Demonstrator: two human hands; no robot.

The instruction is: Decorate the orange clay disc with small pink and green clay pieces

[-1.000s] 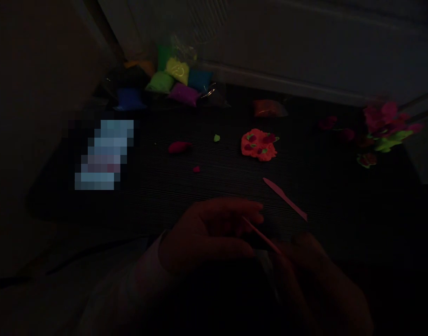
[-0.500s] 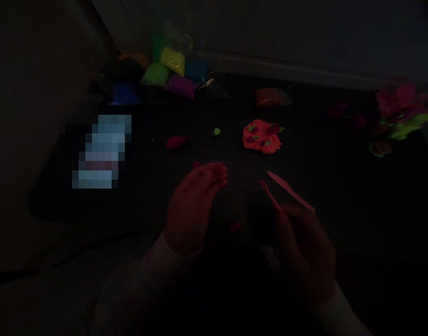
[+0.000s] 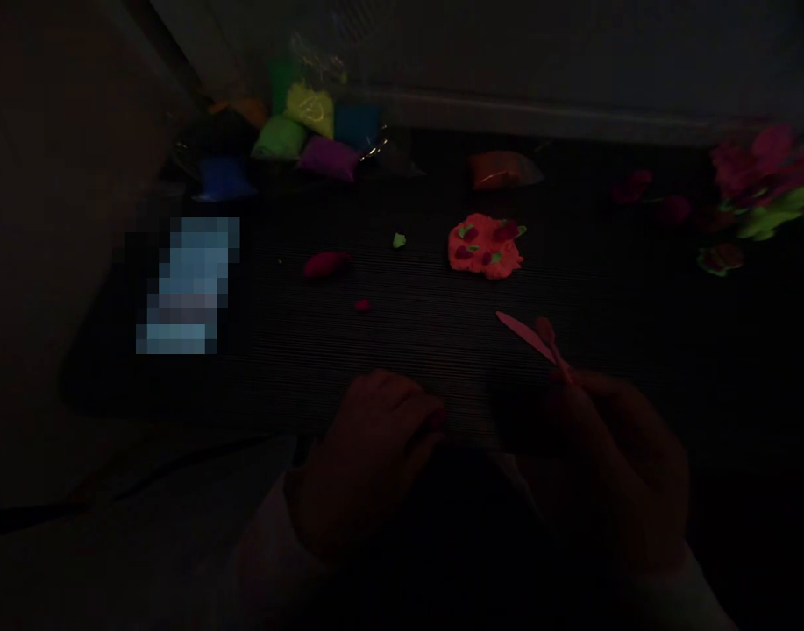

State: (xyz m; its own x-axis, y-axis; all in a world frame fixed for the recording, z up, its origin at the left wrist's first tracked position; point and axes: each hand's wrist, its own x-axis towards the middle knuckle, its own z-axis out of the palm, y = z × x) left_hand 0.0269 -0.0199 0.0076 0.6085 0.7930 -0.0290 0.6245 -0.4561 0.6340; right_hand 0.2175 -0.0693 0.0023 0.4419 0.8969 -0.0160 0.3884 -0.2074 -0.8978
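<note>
The scene is very dark. My right hand [image 3: 612, 438] is closed on a thin pink modelling tool [image 3: 551, 346] whose tip points up and away from me. A second flat pink tool [image 3: 523, 333] lies on the dark table just beyond it. My left hand [image 3: 375, 429] is curled near the table's front edge, fingers pinched on a small red piece of clay [image 3: 437, 417]. Farther back lies an orange clay disc [image 3: 486, 247] dotted with red and green bits.
Small clay bits lie on the table: a red lump [image 3: 325, 263], a red crumb [image 3: 362, 305] and a green crumb [image 3: 399, 239]. Bags of coloured clay [image 3: 302, 131] pile at the back left. Pink and green clay flowers [image 3: 760, 188] sit at the far right.
My left hand pulled back from the table's middle toward me and curled shut on the red bit. My right hand shifted right, carrying the thin pink tool over the flat one.
</note>
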